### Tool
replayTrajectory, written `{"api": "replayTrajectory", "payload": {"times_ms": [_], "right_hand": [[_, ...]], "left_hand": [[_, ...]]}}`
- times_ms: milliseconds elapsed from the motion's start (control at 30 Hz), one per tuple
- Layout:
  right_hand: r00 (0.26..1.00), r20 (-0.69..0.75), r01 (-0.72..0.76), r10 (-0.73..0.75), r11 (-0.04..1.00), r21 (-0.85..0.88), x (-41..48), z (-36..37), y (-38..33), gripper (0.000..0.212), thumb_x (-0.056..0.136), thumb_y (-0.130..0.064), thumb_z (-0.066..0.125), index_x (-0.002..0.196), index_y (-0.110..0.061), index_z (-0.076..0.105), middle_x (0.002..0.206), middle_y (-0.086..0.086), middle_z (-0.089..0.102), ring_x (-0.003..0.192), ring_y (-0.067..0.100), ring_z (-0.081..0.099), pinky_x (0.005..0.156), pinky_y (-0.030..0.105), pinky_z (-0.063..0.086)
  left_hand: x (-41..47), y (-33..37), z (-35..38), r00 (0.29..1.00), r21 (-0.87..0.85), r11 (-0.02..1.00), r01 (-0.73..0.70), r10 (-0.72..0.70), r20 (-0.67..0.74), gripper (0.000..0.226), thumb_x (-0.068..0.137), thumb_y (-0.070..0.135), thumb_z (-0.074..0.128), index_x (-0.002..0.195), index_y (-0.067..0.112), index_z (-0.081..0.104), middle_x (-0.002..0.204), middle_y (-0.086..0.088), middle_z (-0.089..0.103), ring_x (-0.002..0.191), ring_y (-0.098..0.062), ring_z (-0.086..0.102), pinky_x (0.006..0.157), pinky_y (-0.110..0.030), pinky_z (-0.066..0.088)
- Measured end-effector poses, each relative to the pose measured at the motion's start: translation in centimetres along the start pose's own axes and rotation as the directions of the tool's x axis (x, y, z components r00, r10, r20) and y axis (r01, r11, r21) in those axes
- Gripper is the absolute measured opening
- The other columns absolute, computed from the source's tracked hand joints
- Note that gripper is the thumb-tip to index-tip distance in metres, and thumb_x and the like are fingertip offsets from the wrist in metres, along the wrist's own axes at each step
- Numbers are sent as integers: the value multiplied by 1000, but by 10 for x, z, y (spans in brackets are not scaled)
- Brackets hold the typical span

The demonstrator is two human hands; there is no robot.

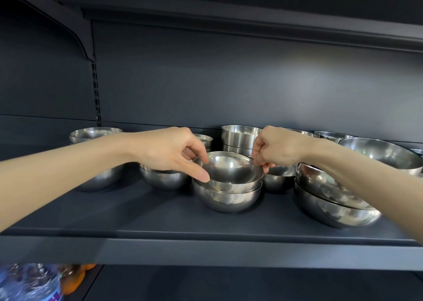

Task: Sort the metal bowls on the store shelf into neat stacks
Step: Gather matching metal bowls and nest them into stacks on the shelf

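left grip [169, 149] and right grip [279, 149] each pinch opposite rims of the top bowl [229, 170], holding it level in the lower bowl [226, 200], just in front of the tall stack [240, 135], likely so it nests squarely.

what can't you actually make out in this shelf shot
Head view only:
- Far-left bowls: the left forearm covers them, so the stack count is unclear.
- Small bowl below the right hand, which pinches the top bowl: its rim is hidden.
- Edge bowl: cut off by the frame's right edge.
- Goods on the lower shelf: blurred and cut off at the bottom edge.
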State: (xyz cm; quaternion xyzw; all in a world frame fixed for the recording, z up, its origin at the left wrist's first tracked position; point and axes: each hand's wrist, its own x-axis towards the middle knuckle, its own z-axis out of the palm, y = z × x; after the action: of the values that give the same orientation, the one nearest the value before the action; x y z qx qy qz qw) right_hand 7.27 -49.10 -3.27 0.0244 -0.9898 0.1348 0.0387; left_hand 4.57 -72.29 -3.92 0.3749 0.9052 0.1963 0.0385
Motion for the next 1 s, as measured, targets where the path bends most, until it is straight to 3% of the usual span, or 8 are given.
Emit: {"api": "replayTrajectory", "payload": {"times_ms": [133, 200, 267, 400, 500, 600, 767, 1000], "right_hand": [[1000, 21, -9, 9, 1000, 12, 0, -2, -2, 17, 81, -2, 58, 70, -8, 68, 51, -5, 64, 53, 10, 51, 58, 23, 44], [1000, 17, -11, 11, 1000, 7, -1, -1, -3, 17, 82, -2, 58, 69, -9, 68, 52, -4, 64, 53, 10, 51, 57, 22, 44], [1000, 16, -17, 16, 1000, 3, -4, -1, -4, 15, 83, -4, 59, 72, -8, 69, 55, -3, 65, 54, 9, 51, 58, 20, 44], [999, -54, 0, -5, 995, -103, -13, -8, -2, 11, 85, -15, 63, 86, -8, 72, 70, 0, 69, 63, 10, 58, 62, 21, 44], [993, -112, 17, -39, 981, -192, -22, -18, 4, 10, 85, -20, 66, 93, -14, 70, 78, -5, 65, 73, 12, 57, 60, 14, 41], [992, -118, 24, -53, 972, -234, -34, -31, 16, 14, 85, -22, 68, 97, -16, 69, 79, -12, 59, 83, 13, 55, 67, 23, 40], [991, -125, 9, -39, 972, -236, -57, -50, 51, 15, 86, -26, 67, 98, -18, 69, 82, -12, 61, 87, 14, 56, 77, 22, 38], [994, -107, 3, -27, 977, -215, -93, -57, 121, 12, 85, -26, 67, 92, -18, 71, 78, -15, 62, 83, 11, 59, 74, 21, 40]], "left_hand": [[-1, -1, 0, 1000, -2, 1000, -31, 31, 5, 58, 62, 63, 77, 106, 26, 68, 98, -11, 66, 88, -17, 58, 96, -36, 48], [0, -2, 0, 1000, 17, 999, -31, 31, 4, 52, 67, 57, 77, 109, 26, 67, 107, -14, 67, 93, -16, 61, 99, -37, 48], [0, -2, 0, 1000, 32, 999, -21, 20, 15, 47, 72, 49, 73, 113, 26, 66, 112, -3, 68, 105, -10, 63, 99, -30, 48], [-3, 8, -6, 999, 93, 995, -44, 45, -16, 59, 61, 64, 63, 111, 33, 66, 117, 20, 63, 111, 9, 55, 99, -19, 45], [-1, 18, -8, 989, 170, 981, -92, 110, -96, 45, 73, 59, 64, 110, 34, 65, 115, 22, 61, 99, 16, 52, 88, -5, 40], [7, 33, -6, 981, 249, 959, -133, 163, -105, 33, 82, 49, 65, 110, 31, 66, 108, 23, 60, 84, 23, 46, 73, 3, 35], [28, 69, 4, 963, 267, 946, -182, 226, -144, 29, 85, 41, 66, 108, 25, 68, 105, 18, 65, 93, 8, 56, 82, -12, 45], [62, 120, 42, 961, 231, 949, -214, 246, -122, 25, 85, 39, 68, 108, 31, 65, 101, 22, 61, 94, 10, 54, 73, -3, 38]]}}
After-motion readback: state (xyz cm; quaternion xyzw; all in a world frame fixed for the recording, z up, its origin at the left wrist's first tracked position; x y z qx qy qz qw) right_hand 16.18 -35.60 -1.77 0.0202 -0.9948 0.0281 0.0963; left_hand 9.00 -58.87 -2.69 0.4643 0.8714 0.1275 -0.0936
